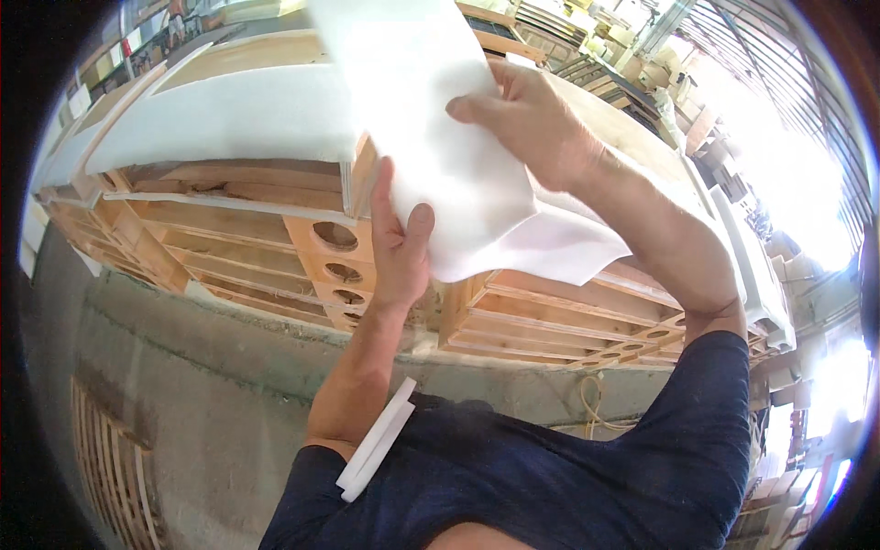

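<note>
White foam sheet [440,137], thin and bendy, is held up between both hands above a wooden frame [275,238] with round holes in its ribs. Left hand [399,243] pinches its lower edge, thumb over the front. Right hand [532,124] clasps the upper right side, fingers closed on it (another white sheet [220,115] lies across the frame behind). Two white foam strips [376,440] sit tucked against the dark blue shirt [568,477].

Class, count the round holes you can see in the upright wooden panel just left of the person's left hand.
4 round holes, stacked down the wooden panel beside the left hand; others may be hidden behind that hand and the white sheet.
</note>
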`<state>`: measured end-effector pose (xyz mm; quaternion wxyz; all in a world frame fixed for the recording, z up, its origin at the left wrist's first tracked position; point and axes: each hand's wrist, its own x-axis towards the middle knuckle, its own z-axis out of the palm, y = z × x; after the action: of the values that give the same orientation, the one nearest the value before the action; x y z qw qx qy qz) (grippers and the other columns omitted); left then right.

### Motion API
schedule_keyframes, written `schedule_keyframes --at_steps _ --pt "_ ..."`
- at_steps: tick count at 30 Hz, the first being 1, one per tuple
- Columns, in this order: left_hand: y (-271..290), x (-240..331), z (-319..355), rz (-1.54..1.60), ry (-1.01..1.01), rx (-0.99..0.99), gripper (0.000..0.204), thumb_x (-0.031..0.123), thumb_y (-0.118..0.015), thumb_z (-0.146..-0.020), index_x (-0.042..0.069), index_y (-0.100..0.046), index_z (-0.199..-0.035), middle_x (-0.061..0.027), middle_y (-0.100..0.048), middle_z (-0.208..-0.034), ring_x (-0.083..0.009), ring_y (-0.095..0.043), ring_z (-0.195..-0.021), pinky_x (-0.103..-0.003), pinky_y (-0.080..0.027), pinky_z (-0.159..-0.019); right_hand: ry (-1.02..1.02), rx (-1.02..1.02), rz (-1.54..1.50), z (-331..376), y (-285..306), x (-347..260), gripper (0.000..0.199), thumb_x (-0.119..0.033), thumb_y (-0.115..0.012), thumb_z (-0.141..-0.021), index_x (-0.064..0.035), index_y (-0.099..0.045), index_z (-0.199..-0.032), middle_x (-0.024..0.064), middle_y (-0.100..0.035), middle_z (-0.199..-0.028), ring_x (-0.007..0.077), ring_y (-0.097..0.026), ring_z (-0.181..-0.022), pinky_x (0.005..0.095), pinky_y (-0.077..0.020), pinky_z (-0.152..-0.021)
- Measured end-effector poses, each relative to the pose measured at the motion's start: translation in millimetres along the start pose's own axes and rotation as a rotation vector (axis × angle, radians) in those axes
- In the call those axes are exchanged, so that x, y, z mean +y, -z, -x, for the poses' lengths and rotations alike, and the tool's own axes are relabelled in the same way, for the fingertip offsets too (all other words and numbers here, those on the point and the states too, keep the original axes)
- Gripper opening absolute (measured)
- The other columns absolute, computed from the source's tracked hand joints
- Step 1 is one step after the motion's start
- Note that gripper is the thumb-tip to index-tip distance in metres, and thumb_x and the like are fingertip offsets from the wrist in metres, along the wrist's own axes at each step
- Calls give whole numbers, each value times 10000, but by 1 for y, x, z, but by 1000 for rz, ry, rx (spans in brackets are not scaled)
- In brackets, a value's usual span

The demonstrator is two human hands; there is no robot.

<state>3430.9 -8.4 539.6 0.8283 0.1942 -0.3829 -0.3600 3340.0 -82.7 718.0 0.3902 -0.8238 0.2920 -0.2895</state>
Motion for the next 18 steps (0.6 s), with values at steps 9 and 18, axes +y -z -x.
schedule_keyframes --at_steps 9,18 --pt "10 -11 -64 -84 267 -98 593 235 -624 -932 33 -374 -1430 -131 -549 -1269 -148 -565 -1080 -294 -483 -888 136 213 744 -106 55 2 723 -151 -633 -792 -38 -312 -1430 292 -566 -1202 352 -645 -997 392 -545 -810" --pt "32 -64 -71 -14 583 64 747 340 -576 -956 91 -137 -1507 -151 -609 -1138 -167 -617 -965 -321 -507 -827 -343 -36 756 -174 71 70 571 -68 -564 -815 -21 -431 -1369 180 -633 -834 185 -599 -483 293 -484 -382"
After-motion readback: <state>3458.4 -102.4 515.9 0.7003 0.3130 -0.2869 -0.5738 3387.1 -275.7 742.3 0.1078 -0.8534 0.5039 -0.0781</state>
